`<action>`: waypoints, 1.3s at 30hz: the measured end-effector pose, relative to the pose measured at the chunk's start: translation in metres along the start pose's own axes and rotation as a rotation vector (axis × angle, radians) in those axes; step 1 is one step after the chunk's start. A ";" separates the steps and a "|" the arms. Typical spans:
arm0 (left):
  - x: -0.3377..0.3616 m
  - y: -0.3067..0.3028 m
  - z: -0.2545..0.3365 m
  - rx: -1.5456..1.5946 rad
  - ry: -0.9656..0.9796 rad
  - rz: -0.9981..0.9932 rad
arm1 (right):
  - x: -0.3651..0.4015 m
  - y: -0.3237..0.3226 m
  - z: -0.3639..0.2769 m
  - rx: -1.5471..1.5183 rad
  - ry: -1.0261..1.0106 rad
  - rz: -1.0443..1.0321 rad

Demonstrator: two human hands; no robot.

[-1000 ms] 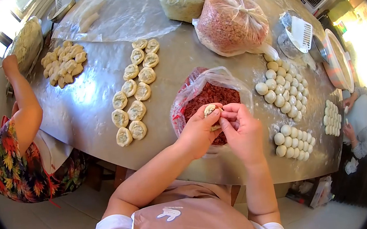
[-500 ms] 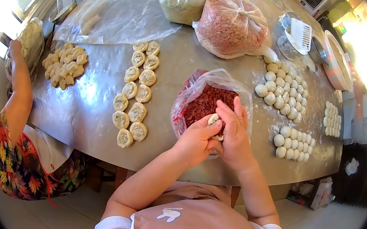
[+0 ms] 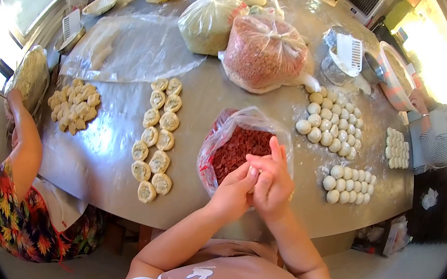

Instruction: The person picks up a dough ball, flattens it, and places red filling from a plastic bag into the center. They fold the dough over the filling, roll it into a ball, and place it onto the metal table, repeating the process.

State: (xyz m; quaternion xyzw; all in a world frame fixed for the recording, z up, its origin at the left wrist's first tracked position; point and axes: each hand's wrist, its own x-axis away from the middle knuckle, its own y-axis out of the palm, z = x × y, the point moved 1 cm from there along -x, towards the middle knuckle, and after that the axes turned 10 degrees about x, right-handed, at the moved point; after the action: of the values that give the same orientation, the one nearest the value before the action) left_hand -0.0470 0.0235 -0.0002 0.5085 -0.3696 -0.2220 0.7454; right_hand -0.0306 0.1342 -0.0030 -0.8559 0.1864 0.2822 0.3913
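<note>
My left hand [image 3: 233, 189] and my right hand [image 3: 271, 182] are pressed together in front of the bag of dark red filling [image 3: 244, 149]. Between them they close round a small piece of dough, now hidden by the fingers. The right index finger sticks up while the other right fingers curl over. Left of the bag, two rows of filled dough rounds [image 3: 160, 162] lie on the metal table [image 3: 198, 209]. Right of it, smooth white dough balls [image 3: 330, 121] sit in a floury cluster, with a second group of dough balls [image 3: 347, 183] nearer the front edge.
Tied bags of pink filling [image 3: 263, 51] and pale green filling [image 3: 209, 24] stand behind. A plastic sheet [image 3: 128, 48] and dough pieces [image 3: 74, 105] lie back left. A co-worker's arm [image 3: 23, 139] is at left; another person [image 3: 439, 124] works at right beside a tub [image 3: 395, 73].
My hands have closed tighter, covering the dough that showed between them before. The head view has shifted, so the table's things appear lower and slightly left.
</note>
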 end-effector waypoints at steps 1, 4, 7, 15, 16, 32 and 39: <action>-0.002 -0.001 0.000 -0.096 0.019 0.028 | 0.000 0.002 -0.003 0.033 -0.003 0.026; -0.014 -0.010 -0.002 -0.291 0.108 0.061 | -0.006 0.009 -0.008 0.102 -0.008 0.092; -0.008 0.003 -0.003 -0.154 0.154 0.122 | -0.008 0.012 0.002 -0.120 0.128 0.063; -0.007 0.001 0.008 -1.010 0.859 -0.097 | -0.017 0.005 -0.024 -0.877 0.623 -0.043; -0.004 0.010 0.011 -1.012 0.870 -0.040 | -0.012 0.007 -0.023 -0.934 0.611 -0.109; -0.023 0.003 0.013 -0.860 0.567 -0.039 | -0.018 0.001 -0.015 -0.169 0.245 -0.069; -0.012 0.002 -0.012 -0.605 0.460 -0.152 | -0.033 0.004 0.017 -0.276 0.460 -0.028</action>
State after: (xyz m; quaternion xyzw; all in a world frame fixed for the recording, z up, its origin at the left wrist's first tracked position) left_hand -0.0449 0.0398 -0.0048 0.3281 -0.0716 -0.2556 0.9066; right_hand -0.0638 0.1478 0.0067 -0.9452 0.2184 0.0979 0.2221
